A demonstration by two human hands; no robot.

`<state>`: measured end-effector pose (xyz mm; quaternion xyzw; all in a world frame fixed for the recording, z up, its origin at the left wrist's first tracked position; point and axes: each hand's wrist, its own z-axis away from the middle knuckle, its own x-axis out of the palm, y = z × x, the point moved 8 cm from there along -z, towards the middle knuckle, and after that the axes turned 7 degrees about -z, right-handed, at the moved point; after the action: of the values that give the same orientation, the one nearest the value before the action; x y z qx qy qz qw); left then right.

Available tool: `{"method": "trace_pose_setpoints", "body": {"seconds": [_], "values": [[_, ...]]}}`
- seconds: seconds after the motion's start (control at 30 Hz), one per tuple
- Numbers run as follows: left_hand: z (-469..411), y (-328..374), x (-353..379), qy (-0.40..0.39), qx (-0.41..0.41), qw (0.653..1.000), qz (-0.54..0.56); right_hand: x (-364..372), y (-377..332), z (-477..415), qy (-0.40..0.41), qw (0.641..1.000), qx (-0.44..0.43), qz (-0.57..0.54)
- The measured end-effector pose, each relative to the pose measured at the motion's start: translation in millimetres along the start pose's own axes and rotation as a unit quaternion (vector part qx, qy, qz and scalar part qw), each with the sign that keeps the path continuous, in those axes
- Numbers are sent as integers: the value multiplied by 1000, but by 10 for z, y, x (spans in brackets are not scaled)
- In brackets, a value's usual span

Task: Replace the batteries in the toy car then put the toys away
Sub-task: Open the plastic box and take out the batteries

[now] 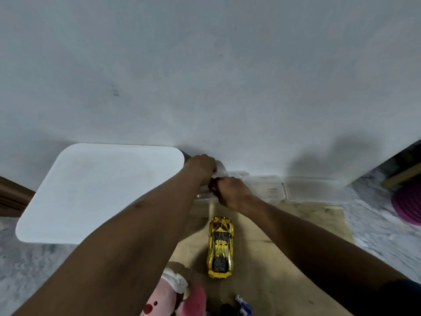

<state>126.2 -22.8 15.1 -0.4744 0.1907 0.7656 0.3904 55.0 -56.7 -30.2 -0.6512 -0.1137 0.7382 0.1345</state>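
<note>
A shiny gold toy car (220, 247) stands on its wheels on a tan mat (262, 265), nose toward the wall. Beyond it, my left hand (201, 169) and my right hand (230, 192) meet at a clear plastic container (271, 189) that sits against the wall. The left hand's fingers curl over the container's left end. My right hand pinches a small dark thing (213, 182) between the two hands; what it is I cannot tell. A pink plush toy (164, 297) lies at the bottom edge, with blue-and-white batteries (243, 304) to its right.
A white square stool top (100, 192) stands left of my arms, close to the wall. A clear lid (312, 189) lies right of the container. A purple round object (407, 204) sits on the pale carpet at far right, by a dark opening.
</note>
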Motion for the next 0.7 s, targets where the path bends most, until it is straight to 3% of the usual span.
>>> {"method": "trace_pose_setpoints", "body": {"seconds": [0.3, 0.5, 0.57, 0.7], "values": [[150, 88, 243, 23, 12, 999, -35, -321, -84, 667, 98, 974, -203, 16], [394, 199, 438, 3, 7, 998, -68, -288, 24, 934, 120, 975, -187, -17], [513, 251, 476, 28, 1, 997, -68, -255, 58, 1038, 130, 977, -166, -21], [711, 332, 585, 80, -20, 996, 44, -249, 146, 1216, 148, 981, -125, -21]]}}
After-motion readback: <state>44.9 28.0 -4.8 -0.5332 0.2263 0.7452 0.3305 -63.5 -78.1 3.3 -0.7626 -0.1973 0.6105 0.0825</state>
